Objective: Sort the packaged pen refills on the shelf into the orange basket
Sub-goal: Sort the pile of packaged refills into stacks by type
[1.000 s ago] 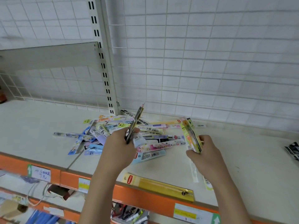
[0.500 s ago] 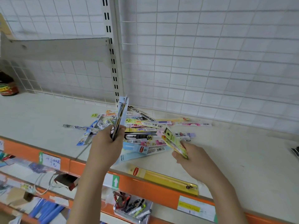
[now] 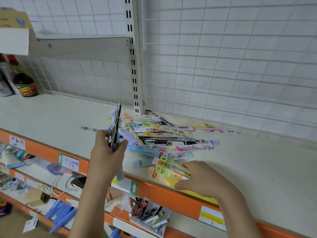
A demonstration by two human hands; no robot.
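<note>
A loose pile of packaged pen refills (image 3: 164,138) lies on the cream shelf (image 3: 248,165) against the wire-grid back wall. My left hand (image 3: 107,153) grips an upright bundle of refill packs (image 3: 115,127) at the pile's left edge. Near the shelf's front edge, my right hand (image 3: 204,179) holds a small fan of yellow and green refill packs (image 3: 171,169), low over a long yellow pack (image 3: 164,182) that lies along the edge. No orange basket is in view.
The shelf has an orange front rail (image 3: 171,194) with price tags. A dark bottle (image 3: 25,83) stands far left on the shelf. Below are lower shelves with a clear box of pens (image 3: 149,215) and blue packs (image 3: 60,213). An upper shelf bracket (image 3: 77,48) juts out at the left.
My right hand has lowered its packs toward the shelf's front edge, over the yellow pack. The left hand keeps its bundle upright. The view has shifted left and down.
</note>
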